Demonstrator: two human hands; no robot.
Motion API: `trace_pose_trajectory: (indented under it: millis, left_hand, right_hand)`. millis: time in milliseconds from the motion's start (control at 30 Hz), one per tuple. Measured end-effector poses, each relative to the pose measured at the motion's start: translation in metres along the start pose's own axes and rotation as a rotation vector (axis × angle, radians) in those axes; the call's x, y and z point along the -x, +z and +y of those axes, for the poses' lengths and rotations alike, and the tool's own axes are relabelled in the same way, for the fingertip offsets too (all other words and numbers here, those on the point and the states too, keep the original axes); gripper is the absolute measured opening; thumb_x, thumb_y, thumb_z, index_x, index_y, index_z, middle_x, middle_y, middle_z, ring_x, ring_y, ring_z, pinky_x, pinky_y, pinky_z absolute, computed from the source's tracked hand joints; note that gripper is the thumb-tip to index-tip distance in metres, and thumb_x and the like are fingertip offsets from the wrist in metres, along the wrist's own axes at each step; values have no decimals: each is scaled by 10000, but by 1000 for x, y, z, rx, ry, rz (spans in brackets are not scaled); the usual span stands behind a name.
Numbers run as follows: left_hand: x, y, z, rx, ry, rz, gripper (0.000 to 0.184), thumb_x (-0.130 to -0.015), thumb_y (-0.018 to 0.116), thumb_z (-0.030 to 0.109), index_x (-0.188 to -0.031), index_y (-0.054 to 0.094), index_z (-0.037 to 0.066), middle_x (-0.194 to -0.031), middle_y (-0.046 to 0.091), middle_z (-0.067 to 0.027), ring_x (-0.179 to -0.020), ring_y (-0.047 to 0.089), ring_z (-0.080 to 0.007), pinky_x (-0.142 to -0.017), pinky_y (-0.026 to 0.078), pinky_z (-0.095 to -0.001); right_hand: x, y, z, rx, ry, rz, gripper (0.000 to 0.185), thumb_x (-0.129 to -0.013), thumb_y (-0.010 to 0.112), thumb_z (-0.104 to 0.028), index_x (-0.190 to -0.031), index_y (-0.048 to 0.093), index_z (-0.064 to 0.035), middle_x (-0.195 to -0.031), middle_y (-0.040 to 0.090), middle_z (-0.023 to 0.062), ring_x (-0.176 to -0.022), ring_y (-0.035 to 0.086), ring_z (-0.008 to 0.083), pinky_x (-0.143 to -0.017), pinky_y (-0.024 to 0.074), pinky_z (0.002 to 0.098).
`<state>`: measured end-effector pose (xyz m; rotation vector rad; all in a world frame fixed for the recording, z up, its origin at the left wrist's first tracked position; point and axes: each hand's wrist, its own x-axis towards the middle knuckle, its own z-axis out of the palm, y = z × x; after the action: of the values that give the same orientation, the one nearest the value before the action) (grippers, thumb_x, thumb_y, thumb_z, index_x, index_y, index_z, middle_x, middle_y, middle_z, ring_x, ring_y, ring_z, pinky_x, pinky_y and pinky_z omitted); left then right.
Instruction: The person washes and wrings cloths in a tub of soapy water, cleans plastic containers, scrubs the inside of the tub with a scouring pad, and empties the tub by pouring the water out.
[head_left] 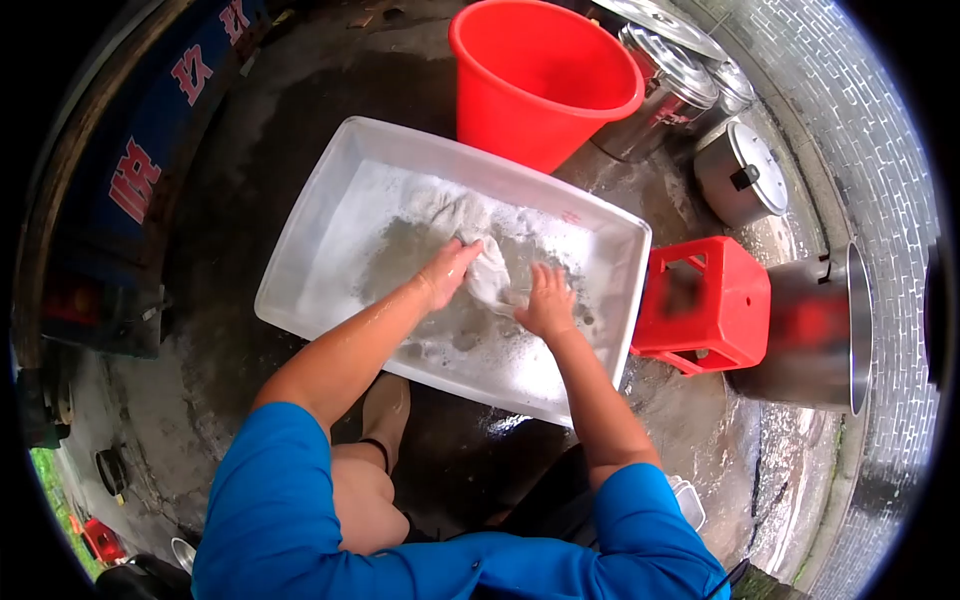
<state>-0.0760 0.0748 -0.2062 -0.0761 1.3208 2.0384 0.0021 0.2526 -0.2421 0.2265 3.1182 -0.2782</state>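
A wet, whitish cloth lies bunched and twisted over the soapy water in a large white plastic tub. My left hand is closed around the cloth near its middle. On the other side, my right hand is open with its fingers spread, just beside the cloth's lower end; whether its thumb touches the cloth I cannot tell. More pale fabric shows in the suds beyond my left hand. White foam covers much of the cloudy water.
A big red bucket stands against the tub's far side. To the right are a red plastic stool, a large metal pot and a lidded pot. More lidded metal pots stand behind, along a brick wall. The concrete floor is wet.
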Motion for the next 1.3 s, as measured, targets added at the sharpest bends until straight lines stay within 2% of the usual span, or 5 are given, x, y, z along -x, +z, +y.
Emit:
trace_pose_trajectory:
  millis: [300, 567, 967, 1133, 1300]
  left_hand:
    - [30, 19, 35, -1191, -99, -546, 465, -910, 502, 356, -1239, 471, 30, -1146, 552, -95, -1017, 508, -181, -898, 411, -330]
    - [-5, -41, -77, -340, -860, 23, 588, -848, 484, 573, -1084, 529, 35, -1011, 607, -97, -929, 598, -225, -821, 490, -418]
    - [-79, -54, -63, -399, -338, -381, 505, -874, 553, 142, -1327, 357, 33, -1104, 543, -106, -924, 569, -181, -818, 478, -307]
    - [-53, -17, -41, 306, -492, 126, 284, -862, 505, 356, -931, 615, 103, -914, 627, -70, -849, 584, -195, -817, 475, -350]
    - [-77, -71, -59, 517, -450, -336, 236, -899, 481, 351, -792, 523, 144, -746, 572, -48, -669, 556, -172, -614, 472, -346]
  right_hand:
    - [0, 37, 0, -446, 214, -557, 664, -725, 653, -373, -1289, 436, -97, -1214, 523, 195, -1136, 497, 320, -944, 403, 385]
    - [34, 6, -6, -399, 60, -384, 531, -608, 742, -403, -1075, 643, -173, -1280, 470, 150, -1188, 420, 306, -991, 350, 378]
    - [12, 8, -126, -600, -226, 301, 228, -680, 669, -223, -898, 639, -165, -964, 578, 99, -965, 504, 335, -814, 383, 444]
    - [-45, 11, -81, -907, 319, 136, 200, -758, 620, -251, -884, 643, -98, -779, 644, 162, -686, 628, 318, -639, 510, 378]
    - [-4, -6, -132, -692, -247, 194, 282, -663, 684, -276, -873, 611, -101, -809, 599, 156, -778, 580, 342, -686, 473, 413]
